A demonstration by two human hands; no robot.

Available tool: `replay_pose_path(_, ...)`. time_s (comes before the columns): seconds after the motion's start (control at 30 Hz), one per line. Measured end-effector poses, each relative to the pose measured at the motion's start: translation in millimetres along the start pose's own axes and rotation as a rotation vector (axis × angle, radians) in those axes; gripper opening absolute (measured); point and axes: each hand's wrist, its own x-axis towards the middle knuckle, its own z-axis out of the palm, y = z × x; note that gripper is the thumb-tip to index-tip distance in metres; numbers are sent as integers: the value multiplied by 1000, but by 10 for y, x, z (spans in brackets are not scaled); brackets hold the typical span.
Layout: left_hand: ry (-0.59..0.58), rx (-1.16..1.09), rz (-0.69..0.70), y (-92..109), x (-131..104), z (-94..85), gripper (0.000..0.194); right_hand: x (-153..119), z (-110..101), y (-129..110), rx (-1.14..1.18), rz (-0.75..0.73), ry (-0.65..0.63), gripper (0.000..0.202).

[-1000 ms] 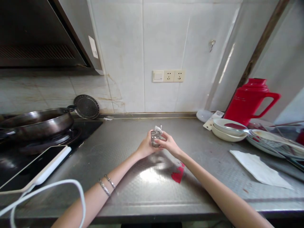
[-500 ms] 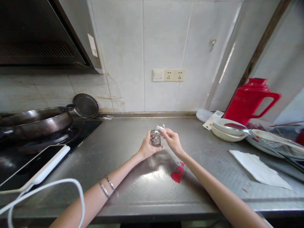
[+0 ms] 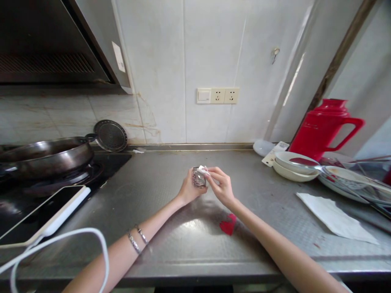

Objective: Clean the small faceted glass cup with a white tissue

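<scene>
1. While our left hand [image 3: 187, 189] is closed around a small, clear, glass-like container [image 3: 198, 179], our right hand [image 3: 222, 186] pinches a crumpled white wad [image 3: 202, 169] between thumb and fingers.
2. We hold the container over the middle of the steel counter [image 3: 259, 191], between both hands; the wad overlaps its upper edge (whether it presses inside or only on the rim, we cannot tell).
3. We judge the step in hand to be working the wad over the container, by the look of our pinch.
4. For the next move, we would want a firm left grip and a light right pinch, since smooth walls could slip and thin material could tear.
5. Nearer us on the counter lies a red scrap [image 3: 228, 225]; well to the right, a flat white sheet [image 3: 337, 218].
</scene>
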Motion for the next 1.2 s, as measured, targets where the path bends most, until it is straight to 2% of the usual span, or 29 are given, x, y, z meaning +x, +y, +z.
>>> replay_pose_path(0.13,15,-6,-8,-34,28,-23,57,23,14,-73,10,-2,-36,27)
replay_pose_path(0.23,25,0,-26,-56,53,-49,58,70,-2,-74,76,92,-61,34)
replay_pose_path(0.33,28,14,-20,-59,56,-51,67,126,-45,-24,94,225,77,35)
replay_pose_path(0.4,18,33,-2,-49,40,-32,73,149,-66,19,41,234,177,31)
replay_pose_path(0.47,-4,67,38,-36,15,-4,75,155,-63,56,-10,171,160,25)
replay_pose_path(0.57,-27,122,92,-30,-20,39,70,136,-24,90,-21,68,-18,23)
replay_pose_path(0.67,-25,167,117,-43,-32,63,67,107,3,101,-28,-22,-109,24)
replay_pose_path(0.8,-6,178,182,-42,-23,72,70,77,-10,91,-98,-191,-147,24)
replay_pose_path(0.93,6,166,162,-40,-7,72,62,52,-18,68,-170,-308,-163,26)
replay_pose_path(1.1,5,234,131,-89,12,70,60,16,23,41,-190,-382,-158,24)
replay_pose_path(1.2,19,194,95,-68,13,63,62,4,47,5,-119,-361,-107,22)
